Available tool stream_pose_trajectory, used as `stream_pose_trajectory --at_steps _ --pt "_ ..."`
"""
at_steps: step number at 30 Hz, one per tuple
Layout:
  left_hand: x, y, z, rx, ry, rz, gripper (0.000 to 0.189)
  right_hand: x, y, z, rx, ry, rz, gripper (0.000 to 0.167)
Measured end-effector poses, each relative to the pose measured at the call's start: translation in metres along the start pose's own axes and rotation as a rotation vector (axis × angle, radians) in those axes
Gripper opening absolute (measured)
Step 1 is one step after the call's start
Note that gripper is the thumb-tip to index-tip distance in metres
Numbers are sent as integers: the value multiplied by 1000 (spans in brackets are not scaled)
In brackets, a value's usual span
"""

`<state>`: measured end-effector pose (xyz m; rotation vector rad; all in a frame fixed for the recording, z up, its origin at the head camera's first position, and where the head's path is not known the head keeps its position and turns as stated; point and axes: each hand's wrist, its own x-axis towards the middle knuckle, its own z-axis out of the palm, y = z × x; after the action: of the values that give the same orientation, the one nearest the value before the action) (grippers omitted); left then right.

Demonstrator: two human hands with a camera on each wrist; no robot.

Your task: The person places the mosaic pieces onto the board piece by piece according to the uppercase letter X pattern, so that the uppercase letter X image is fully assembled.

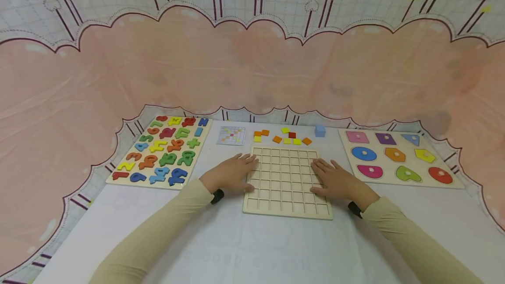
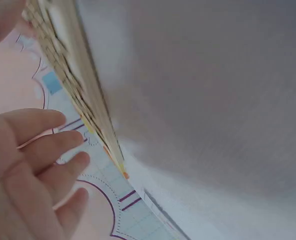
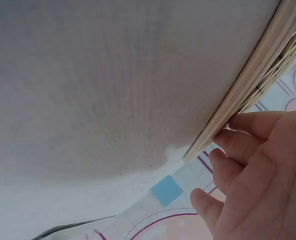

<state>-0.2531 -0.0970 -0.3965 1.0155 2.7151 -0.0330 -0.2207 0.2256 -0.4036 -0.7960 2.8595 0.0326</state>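
A pale wooden grid board (image 1: pixel 286 182) with square cells lies flat on the white table between the two hands. My left hand (image 1: pixel 232 173) is at its left edge, fingers extended over the upper part of the rim and thumb lower down. The right hand (image 1: pixel 337 180) mirrors it at the right edge, fingers spread and relaxed. In the right wrist view, fingertips (image 3: pixel 219 137) meet the board's side. Behind the board are loose yellow, orange and red square tiles (image 1: pixel 292 135), a patterned card (image 1: pixel 231 136) and a light blue cube (image 1: pixel 320 131).
On the left lies a number puzzle board (image 1: pixel 202 148) with colourful raised pieces. A shape puzzle board (image 1: pixel 380 160) with knobbed pieces lies on the right. A pink and white patterned cloth (image 1: pixel 252 69) rises behind the table (image 1: pixel 252 249).
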Motion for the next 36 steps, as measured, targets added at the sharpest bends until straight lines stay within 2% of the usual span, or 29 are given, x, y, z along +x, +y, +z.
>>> stream_pose_trajectory --at_steps 4,6,10,13,16,18,22,27,32,36 --pt "7 -6 -3 -75 51 0 83 0 1 1 -5 8 -6 79" --pt "9 -10 -4 -157 84 -17 79 1 1 1 -3 8 -7 78" --pt "12 -22 -4 -424 186 -64 70 1 2 1 1 7 -12 78" --pt "16 -34 -4 -609 282 -76 65 2 2 2 1 6 -15 78" --pt "24 -44 -5 -730 359 -73 60 2 3 2 -5 5 -18 78" --pt "29 -50 -7 -803 387 -84 57 2 3 2 -6 2 -16 78" --pt "40 -60 -11 -942 392 -137 55 1 2 2 5 -3 -11 78" --pt "57 -74 -14 -1033 382 -174 54 0 1 1 9 -5 -3 78" --pt "71 -84 -19 -1056 374 -175 51 0 2 2 8 7 -2 78" --pt "82 -89 -21 -1038 333 -216 48 0 3 2 4 13 -7 78"
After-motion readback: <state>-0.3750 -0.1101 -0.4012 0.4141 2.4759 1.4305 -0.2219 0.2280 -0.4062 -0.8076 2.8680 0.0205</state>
